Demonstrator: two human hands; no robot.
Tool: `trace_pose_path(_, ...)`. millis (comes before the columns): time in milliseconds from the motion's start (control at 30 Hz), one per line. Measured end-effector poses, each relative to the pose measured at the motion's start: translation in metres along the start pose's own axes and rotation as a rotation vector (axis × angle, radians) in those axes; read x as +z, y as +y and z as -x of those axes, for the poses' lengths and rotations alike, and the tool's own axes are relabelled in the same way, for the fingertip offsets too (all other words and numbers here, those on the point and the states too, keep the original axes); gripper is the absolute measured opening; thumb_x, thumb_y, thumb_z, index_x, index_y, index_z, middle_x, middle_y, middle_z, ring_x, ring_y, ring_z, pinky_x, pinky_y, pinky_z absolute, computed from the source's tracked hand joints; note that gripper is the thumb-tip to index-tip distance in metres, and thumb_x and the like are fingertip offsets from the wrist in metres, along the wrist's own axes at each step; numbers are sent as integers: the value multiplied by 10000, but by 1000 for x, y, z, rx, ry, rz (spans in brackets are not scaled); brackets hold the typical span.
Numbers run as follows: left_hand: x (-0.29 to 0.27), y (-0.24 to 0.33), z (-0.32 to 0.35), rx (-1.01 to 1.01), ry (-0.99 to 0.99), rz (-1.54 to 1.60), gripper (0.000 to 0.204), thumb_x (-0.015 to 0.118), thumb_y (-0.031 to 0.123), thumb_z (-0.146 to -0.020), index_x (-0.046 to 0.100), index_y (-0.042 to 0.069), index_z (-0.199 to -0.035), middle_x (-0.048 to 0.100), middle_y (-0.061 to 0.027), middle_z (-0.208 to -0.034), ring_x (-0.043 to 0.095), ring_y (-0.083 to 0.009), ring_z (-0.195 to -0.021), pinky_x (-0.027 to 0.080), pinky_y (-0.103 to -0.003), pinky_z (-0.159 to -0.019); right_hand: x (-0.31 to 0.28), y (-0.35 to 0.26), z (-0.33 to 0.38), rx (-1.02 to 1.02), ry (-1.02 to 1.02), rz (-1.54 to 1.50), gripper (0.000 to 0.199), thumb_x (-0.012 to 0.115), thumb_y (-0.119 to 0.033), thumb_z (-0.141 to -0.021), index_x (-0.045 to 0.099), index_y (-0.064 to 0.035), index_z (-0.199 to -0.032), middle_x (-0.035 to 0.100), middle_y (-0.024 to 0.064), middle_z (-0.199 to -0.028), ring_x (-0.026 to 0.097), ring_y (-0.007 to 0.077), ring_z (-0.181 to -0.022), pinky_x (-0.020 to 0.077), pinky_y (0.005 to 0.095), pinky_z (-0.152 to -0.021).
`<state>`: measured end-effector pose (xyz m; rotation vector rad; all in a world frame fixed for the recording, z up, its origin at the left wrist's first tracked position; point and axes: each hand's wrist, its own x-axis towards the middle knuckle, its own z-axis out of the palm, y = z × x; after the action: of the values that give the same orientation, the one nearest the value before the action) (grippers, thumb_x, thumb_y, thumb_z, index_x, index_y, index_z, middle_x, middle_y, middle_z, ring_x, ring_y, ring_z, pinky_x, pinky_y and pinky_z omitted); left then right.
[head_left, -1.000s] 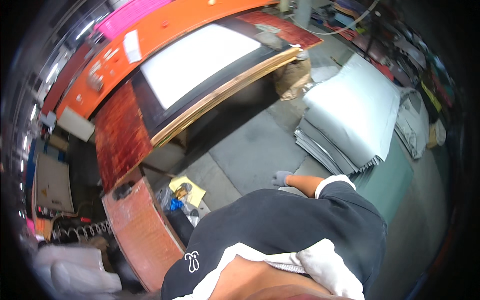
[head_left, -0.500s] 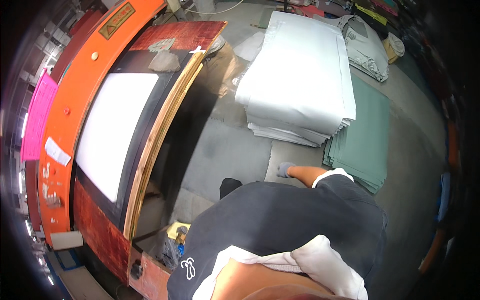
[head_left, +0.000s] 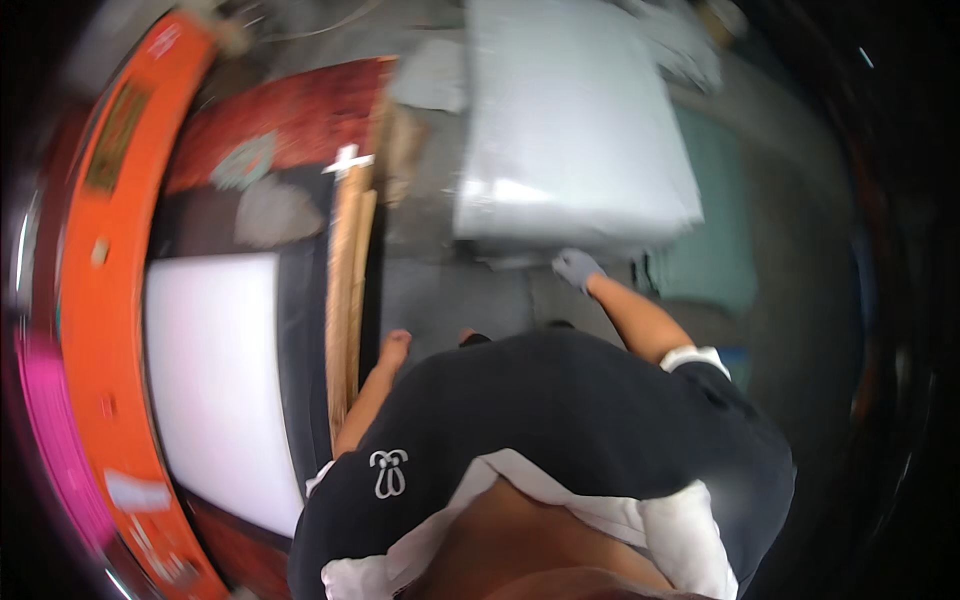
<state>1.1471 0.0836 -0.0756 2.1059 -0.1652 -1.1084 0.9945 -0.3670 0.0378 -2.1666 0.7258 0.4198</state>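
Note:
My right hand [head_left: 577,268], in a grey glove, hangs just in front of the near edge of a tall stack of white sheets [head_left: 575,130]. Its fingers are curled in and nothing shows in them; whether the glove touches the stack I cannot tell. My bare left hand [head_left: 397,346] is low beside the wooden edge [head_left: 345,290] of a machine table, apart from it. Its fingers look drawn together, slightly blurred, with nothing visible in them. On that table lies a white panel [head_left: 222,385] within a dark border.
An orange machine beam [head_left: 112,270] runs along the left, with a pink sheet [head_left: 62,440] beyond it. Green sheets [head_left: 715,210] are stacked right of the white ones. A pale bundle [head_left: 680,45] lies at the back. Grey floor [head_left: 440,300] shows between table and stack.
The view has turned, and the machine and stacks now sit differently in it. My left hand has come into sight. My right hand is now nearer the white stack's front edge.

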Motion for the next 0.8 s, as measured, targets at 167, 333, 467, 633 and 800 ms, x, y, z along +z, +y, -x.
trace_pose_path(167,45,79,-62,87,-92,214,216,561,209,-858,610,21,-951,569,-9,-714,512,-111,-599,429,-266,-558,-8,67,20,206,124,140,349,547,-341,-747,649,-49,-907,655,155,-887,620,329,-824,475,409,-734)
trace_pose_path(333,79,69,-92,27,-311,-208,259,561,246,-858,615,16,-964,584,-68,-779,537,-168,-684,440,-315,-629,-3,130,47,307,-202,285,405,525,-369,-761,654,-59,-987,620,170,-1058,584,324,-991,450,410,-856)
trace_pose_path(467,103,97,-105,-22,-402,-498,295,558,273,-856,619,13,-981,600,-125,-846,561,-224,-766,447,-363,-696,-34,193,46,239,-235,283,388,500,-353,-783,659,-68,-992,618,156,-1083,588,330,-972,468,412,-817)
trace_pose_path(633,150,211,-89,241,-385,-663,340,554,306,-852,625,10,-1002,620,-196,-930,590,-294,-869,456,-423,-779,-126,318,40,229,29,93,373,502,-334,-839,609,-69,-1080,579,170,-1126,541,337,-1034,444,405,-827)
trace_pose_path(800,133,409,-57,596,221,-472,399,530,321,-854,557,30,-1127,592,-185,-1088,552,-335,-1027,435,-398,-884,-192,378,31,451,187,-381,436,524,-373,-846,595,-28,-1101,587,190,-1135,548,332,-1054,429,418,-879)
